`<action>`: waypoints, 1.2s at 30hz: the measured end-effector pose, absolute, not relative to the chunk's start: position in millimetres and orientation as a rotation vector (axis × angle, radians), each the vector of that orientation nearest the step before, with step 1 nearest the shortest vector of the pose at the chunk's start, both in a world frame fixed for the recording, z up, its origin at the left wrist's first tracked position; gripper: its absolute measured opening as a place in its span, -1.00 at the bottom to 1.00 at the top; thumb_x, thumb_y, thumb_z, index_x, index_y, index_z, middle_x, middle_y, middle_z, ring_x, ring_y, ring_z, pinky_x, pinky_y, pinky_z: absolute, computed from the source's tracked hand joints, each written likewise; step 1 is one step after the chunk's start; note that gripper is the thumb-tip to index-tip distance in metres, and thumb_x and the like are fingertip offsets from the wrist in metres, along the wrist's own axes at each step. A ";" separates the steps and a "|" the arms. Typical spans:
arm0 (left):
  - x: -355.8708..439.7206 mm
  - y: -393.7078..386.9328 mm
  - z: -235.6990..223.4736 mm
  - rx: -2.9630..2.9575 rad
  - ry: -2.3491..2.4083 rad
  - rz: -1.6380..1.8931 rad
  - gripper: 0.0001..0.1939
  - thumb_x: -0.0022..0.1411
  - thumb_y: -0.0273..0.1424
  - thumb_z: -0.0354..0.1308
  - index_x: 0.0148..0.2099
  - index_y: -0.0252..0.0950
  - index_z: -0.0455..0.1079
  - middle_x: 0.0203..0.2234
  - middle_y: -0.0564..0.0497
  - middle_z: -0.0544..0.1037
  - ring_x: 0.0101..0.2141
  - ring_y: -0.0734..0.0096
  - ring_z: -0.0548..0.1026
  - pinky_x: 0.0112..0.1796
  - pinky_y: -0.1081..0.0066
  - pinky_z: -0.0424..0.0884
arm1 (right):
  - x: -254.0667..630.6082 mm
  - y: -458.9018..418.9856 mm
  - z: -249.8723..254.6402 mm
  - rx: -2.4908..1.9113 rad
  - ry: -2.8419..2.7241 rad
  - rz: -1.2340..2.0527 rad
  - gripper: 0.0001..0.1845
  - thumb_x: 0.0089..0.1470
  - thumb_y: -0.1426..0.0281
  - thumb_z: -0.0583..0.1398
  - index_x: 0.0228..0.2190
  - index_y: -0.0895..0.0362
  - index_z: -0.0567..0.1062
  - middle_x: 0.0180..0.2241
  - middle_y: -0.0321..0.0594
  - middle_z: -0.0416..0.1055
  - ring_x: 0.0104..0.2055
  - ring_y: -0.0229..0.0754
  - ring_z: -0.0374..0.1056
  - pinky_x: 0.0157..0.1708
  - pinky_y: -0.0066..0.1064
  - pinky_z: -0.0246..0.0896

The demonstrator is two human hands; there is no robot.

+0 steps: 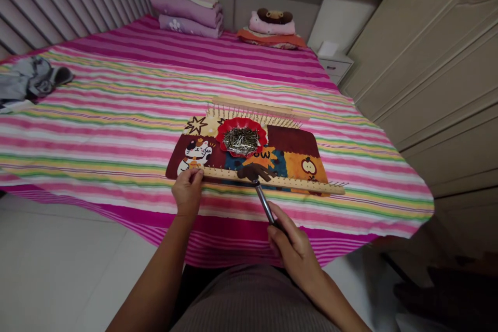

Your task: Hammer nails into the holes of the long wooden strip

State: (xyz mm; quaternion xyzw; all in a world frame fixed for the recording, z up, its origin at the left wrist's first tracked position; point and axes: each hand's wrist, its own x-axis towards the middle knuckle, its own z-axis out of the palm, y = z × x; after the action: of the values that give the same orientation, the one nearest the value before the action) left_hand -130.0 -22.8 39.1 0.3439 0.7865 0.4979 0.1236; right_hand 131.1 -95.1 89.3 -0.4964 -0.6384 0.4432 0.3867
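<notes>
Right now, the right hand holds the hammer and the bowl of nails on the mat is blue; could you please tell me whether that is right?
The bowl's colour is wrong: the head view shows that the bowl of nails on the mat is red. The right hand holds the hammer, as you say.

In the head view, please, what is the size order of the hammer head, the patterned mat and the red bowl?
From largest to smallest:
1. patterned mat
2. red bowl
3. hammer head
</notes>
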 end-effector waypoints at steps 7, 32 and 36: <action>-131.2 -23.5 26.5 1.304 2.327 1.359 -0.84 0.15 -0.30 0.07 -0.32 -0.24 0.43 -0.35 -0.05 0.54 -0.23 0.28 0.48 -0.13 0.33 0.35 | 82.4 -64.5 95.9 -1.045 -1.890 1.203 -0.48 0.19 0.37 0.04 0.18 -0.02 0.31 -0.35 -0.31 0.53 -0.26 -0.20 0.46 -0.19 -0.38 0.36; -134.2 -22.2 5.5 1.354 2.310 1.518 -0.85 0.14 -0.32 0.07 -0.39 -0.24 0.41 -0.49 0.02 0.51 -0.38 0.35 0.46 -0.30 0.40 0.34 | 50.2 -46.8 88.8 -0.960 -2.122 1.050 -0.48 0.21 0.44 0.02 0.20 0.09 0.27 0.06 -0.12 0.43 0.08 -0.09 0.37 0.04 -0.22 0.29; -133.9 -20.9 6.5 1.354 2.275 1.559 -0.83 0.15 -0.28 0.06 -0.36 -0.24 0.41 -0.43 0.00 0.53 -0.31 0.33 0.47 -0.22 0.37 0.35 | 70.2 -54.9 93.5 -0.975 -1.969 0.976 -0.46 0.23 0.42 0.01 0.24 0.03 0.21 0.07 -0.18 0.42 0.08 -0.12 0.36 0.04 -0.27 0.31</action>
State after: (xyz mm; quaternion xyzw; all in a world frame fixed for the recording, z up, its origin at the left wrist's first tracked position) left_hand -133.9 -20.9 6.5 0.4405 0.7400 0.5072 0.0347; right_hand 70.2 -54.9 93.5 -0.3783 -0.7640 0.3787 0.3602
